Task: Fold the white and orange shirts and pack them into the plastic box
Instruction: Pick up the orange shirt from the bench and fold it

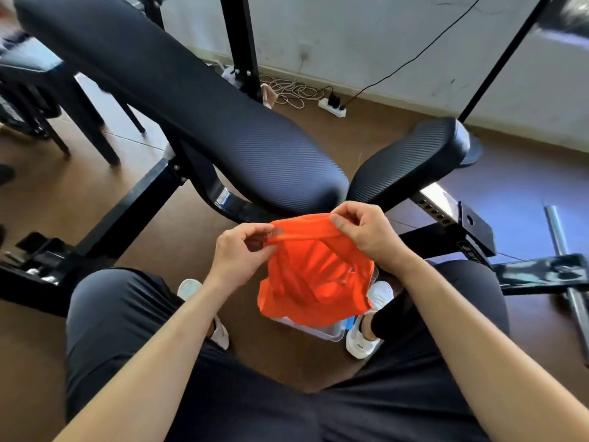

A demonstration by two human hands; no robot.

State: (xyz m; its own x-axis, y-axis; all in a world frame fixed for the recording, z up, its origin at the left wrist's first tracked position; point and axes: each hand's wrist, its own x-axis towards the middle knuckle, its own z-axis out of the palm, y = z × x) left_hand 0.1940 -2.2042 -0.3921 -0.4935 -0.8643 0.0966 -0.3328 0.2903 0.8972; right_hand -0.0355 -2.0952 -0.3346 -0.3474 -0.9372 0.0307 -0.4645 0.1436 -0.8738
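The orange shirt [314, 275] hangs bunched in the air between my knees, its top edge stretched between both hands. My left hand [243, 250] pinches the left end of that edge. My right hand [366, 232] grips the right end a little higher. Under the shirt, on the floor between my white shoes, stands the clear plastic box [322, 330]; only its near rim and a blue clip show. The white shirt is not in view.
A black padded weight bench [223, 122] with its seat pad [411, 161] stands right in front of me, steel frame spreading over the brown floor. A power strip [333, 106] and cables lie by the wall. Black chair legs [95, 122] stand at left.
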